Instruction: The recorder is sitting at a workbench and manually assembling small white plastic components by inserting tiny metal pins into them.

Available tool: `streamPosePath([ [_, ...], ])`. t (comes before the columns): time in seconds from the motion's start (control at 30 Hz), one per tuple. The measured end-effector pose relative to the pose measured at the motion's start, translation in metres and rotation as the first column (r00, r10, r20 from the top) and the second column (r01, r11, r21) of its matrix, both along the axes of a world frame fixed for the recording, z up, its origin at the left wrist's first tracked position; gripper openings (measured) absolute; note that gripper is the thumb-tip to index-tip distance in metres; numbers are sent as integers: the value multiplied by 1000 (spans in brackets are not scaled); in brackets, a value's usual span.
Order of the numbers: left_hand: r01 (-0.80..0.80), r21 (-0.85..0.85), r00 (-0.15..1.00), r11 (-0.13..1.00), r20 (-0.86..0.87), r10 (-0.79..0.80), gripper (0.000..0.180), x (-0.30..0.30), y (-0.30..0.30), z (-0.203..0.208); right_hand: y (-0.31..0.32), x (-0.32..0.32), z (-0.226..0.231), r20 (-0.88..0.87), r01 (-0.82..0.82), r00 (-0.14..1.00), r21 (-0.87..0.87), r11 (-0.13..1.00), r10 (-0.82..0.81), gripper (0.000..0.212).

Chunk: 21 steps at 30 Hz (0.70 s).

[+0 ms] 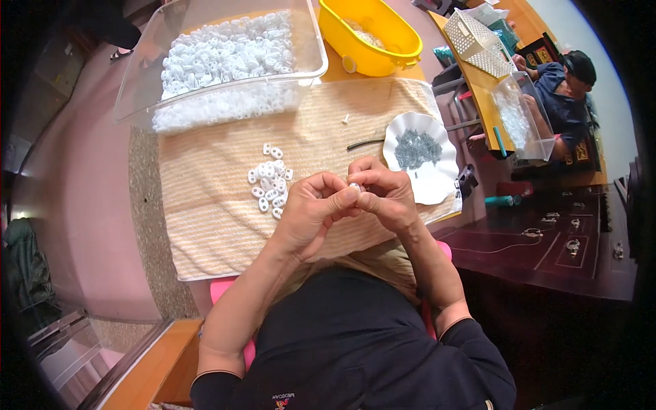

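My left hand (pixel 316 208) and my right hand (pixel 384 195) meet over the towel, fingertips pinched together. Between them shows a small white plastic piece (pixel 354 186), mostly covered by the fingers. Left of my left hand lies a loose pile of white oval plastic pieces (pixel 270 183), each with two holes. Beyond my right hand sits a white scalloped plate (pixel 432 188), and on it is a heap of small grey pieces (pixel 417 148). A thin black rod (pixel 365 144) points toward the plate's left rim. Farther back lies a tiny white peg (pixel 346 119).
A striped towel (pixel 205 205) covers the table. At the back stand a transparent bin (pixel 311 72) full of white pieces and a yellow tub (pixel 372 63). To the right, another person (pixel 557 92) sits at a table with a transparent box (pixel 544 147) and a white basket (pixel 478 44).
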<state>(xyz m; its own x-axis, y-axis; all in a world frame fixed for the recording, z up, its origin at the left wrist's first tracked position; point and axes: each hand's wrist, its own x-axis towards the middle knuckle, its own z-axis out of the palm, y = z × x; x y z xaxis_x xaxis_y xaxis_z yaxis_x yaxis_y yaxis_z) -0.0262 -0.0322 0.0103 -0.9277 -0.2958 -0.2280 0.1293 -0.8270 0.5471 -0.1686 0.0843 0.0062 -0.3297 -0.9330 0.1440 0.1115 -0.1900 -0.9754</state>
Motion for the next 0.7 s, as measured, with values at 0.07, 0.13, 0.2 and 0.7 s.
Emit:
streamPosePath([
  [0.07, 0, -23, 1000, 1000, 5, 0, 9, 1, 2, -1, 1, 0, 2, 12, -4, 1000, 6, 1000, 4, 28],
  [0.13, -15, -32, 1000, 999, 9, 15, 9, 0, 4, 1, 2, 1, 7, 26, 1, 1000, 44, 999, -2, 26],
  [0.2, -1, -35, 1000, 999, -3, 1, 9, -1, 4, -1, 3, -3, 13, 4, -9, 1000, 42, 999, 9, 24],
  [0.7, -322, -127, 941, 938, 66, 332, 9, 2, -10, 2, -69, -93, 91, -608, 573, 590, -149, 806, -532, 26],
])
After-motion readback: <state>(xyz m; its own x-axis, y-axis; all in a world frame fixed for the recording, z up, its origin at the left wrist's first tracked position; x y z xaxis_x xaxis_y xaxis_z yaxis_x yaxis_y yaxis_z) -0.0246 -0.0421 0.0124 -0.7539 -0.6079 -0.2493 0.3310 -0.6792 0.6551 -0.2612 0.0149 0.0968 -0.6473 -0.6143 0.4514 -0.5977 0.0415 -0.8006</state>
